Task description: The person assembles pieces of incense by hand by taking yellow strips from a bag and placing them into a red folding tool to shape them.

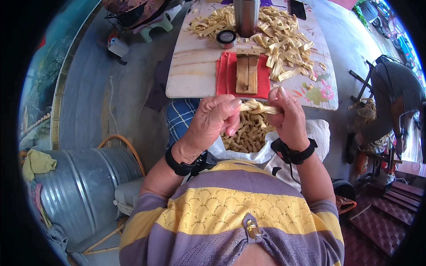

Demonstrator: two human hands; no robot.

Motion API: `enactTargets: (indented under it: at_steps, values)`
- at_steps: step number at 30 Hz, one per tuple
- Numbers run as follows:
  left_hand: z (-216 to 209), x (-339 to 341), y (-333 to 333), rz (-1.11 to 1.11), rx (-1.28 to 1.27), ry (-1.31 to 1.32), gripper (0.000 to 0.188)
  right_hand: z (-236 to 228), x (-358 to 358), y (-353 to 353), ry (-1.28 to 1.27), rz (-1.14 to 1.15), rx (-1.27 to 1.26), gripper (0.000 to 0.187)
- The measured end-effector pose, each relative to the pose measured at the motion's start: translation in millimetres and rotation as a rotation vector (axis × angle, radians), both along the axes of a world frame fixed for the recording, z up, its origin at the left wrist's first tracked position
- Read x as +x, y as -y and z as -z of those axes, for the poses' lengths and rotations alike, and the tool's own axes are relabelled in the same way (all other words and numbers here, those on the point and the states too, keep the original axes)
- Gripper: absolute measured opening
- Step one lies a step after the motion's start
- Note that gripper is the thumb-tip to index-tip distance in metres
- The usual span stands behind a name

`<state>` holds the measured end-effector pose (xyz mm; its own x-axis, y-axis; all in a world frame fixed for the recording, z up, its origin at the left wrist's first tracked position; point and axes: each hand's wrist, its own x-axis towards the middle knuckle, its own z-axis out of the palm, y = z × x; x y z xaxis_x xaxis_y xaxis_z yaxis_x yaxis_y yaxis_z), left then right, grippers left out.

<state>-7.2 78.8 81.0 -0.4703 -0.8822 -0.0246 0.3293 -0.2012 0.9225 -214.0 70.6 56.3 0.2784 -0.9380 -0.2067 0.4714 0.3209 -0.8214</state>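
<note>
Between my two hands, just beyond the table's near edge, a pale yellow strip that looks like tofu skin point(254, 107) is stretched with a knot in its middle. My left hand point(214, 116) pinches one end between thumb and fingers. The other end is gripped by my right hand point(288, 114), thumb on top. Below them a white bag point(217, 149) in my lap holds many small knotted pieces point(246, 133). A grooved wooden block point(246, 76) lies on a folded red cloth point(223, 73) at the table edge.
Loose strips point(286, 48) are heaped across the far part of the table point(188, 82). Among them stand a steel flask point(246, 17) and its lid point(226, 38); a phone point(297, 9) lies behind. A metal drum point(88, 186) is at left. Another person point(392, 88) bends over at right.
</note>
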Motion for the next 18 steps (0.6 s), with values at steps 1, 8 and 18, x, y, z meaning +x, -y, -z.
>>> enactTargets:
  at_steps: [1, 8, 18]
  values:
    - [2.9, 3.4, 5.3, -0.031, -0.072, 0.111, 0.034, -0.5, -0.1, 0.2, 0.015, -0.027, 0.015, 0.033]
    - [2.9, -3.0, 11.5, -0.279, -0.988, 1.019, 0.048, 22.1, 18.5, -3.4, -0.159, -0.066, -0.138, 0.014]
    - [61.6, 22.5, 25.0, -0.089, -1.254, 1.215, 0.021, 36.4, 35.2, -13.1, -0.595, -0.249, -0.218, 0.028]
